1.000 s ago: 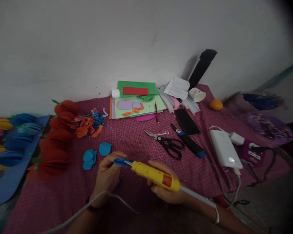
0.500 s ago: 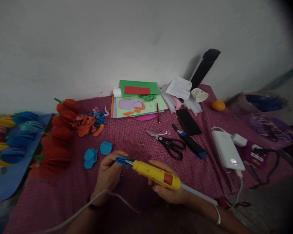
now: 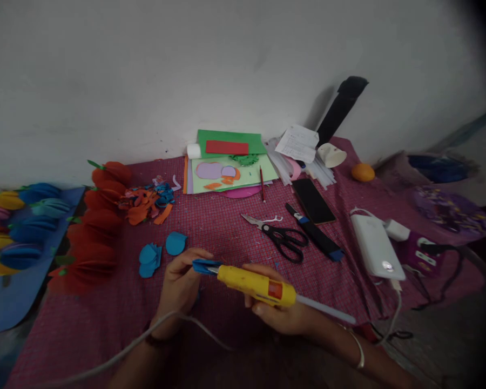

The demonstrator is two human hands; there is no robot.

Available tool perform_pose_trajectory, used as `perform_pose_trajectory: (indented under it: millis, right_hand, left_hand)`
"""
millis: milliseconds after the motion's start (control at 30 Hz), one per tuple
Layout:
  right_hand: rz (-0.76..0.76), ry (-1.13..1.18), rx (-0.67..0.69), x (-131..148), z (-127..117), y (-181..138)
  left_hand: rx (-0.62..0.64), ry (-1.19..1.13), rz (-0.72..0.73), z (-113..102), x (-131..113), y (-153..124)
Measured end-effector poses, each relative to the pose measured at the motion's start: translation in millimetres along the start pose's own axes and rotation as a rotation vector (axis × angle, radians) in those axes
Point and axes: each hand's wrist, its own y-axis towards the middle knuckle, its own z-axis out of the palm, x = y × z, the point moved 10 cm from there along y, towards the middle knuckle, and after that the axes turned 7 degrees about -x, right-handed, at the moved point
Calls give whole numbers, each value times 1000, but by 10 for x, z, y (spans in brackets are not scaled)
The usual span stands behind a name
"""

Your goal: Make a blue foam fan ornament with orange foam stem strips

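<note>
My right hand (image 3: 279, 313) is closed around a yellow glue gun (image 3: 256, 284) held nearly level, a white glue stick jutting from its back toward the right. The gun's tip rests against a folded blue paper piece (image 3: 202, 266) pinched in my left hand (image 3: 181, 289). The gun's grey cord (image 3: 117, 354) runs down past my left wrist. Two small stacks of blue paper discs (image 3: 162, 251) lie on the cloth just left of my left hand.
On the magenta checked cloth (image 3: 227, 227) lie black scissors (image 3: 281, 237), a phone (image 3: 311, 201), a white power bank (image 3: 375, 246), coloured paper sheets (image 3: 230, 167), orange and blue scraps (image 3: 148, 205), red paper fruits (image 3: 99, 227); blue and yellow ones (image 3: 20, 227) at left.
The glue gun has tilted a little flatter and its tip has edged right with the blue piece. Both hands stay in about the same place.
</note>
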Motion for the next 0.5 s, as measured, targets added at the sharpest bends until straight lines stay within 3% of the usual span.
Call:
perform_pose_trajectory:
  millis: [300,500]
  right_hand:
    - [-3,-47,-20,-52,-28,-27]
    - [47,-175,-21,-237,-107,-149]
  left_hand:
    - [64,51,98,30,-84,-17]
    - [146,162,172,74,-151,-49]
